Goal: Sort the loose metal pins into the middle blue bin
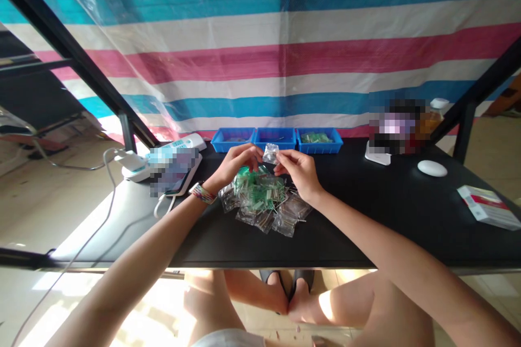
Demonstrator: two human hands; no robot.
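With the small clear packet (269,153) pinched at its three-o'clock edge by the right hand (302,171), steady it gently at nine with the left hand (235,164), impossible to call gripping or loose, avoiding the packet pile (262,195) at six o'clock.

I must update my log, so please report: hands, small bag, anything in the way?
Right hand pinching small clear bag. Left hand beside it, contact unclear. Packet pile below hands. Nothing visibly blocking.

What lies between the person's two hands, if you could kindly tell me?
In the head view, a small clear packet lies between the left hand and the right hand, which holds it near piled packets.
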